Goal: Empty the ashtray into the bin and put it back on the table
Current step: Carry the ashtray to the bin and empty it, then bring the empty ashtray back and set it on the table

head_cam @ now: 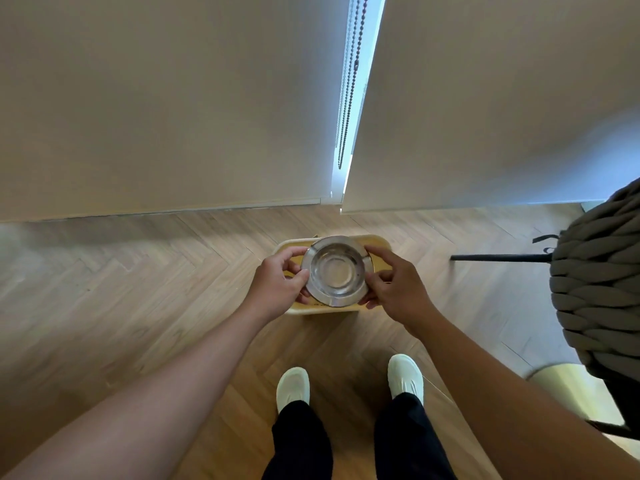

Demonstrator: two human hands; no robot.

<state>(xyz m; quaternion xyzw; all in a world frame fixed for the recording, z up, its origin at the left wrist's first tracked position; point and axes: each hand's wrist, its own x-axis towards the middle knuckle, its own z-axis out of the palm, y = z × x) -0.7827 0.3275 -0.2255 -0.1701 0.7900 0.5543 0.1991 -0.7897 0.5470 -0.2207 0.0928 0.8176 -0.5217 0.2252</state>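
A round silver metal ashtray (336,270) is held level over a yellow, cream-rimmed bin (379,244) on the floor. Its shiny bowl faces up and looks bare inside. My left hand (281,278) grips its left rim with thumb and fingers. My right hand (394,284) grips its right rim the same way. The ashtray and both hands cover most of the bin's opening, so what lies in the bin is hidden. The table is not in view.
The bin stands on a herringbone wood floor (138,289) close to pale roller blinds (173,98) with a bead chain (349,81). A chair with thick grey woven cord (599,289) and a black leg stands at the right. My feet in white shoes (293,386) are below.
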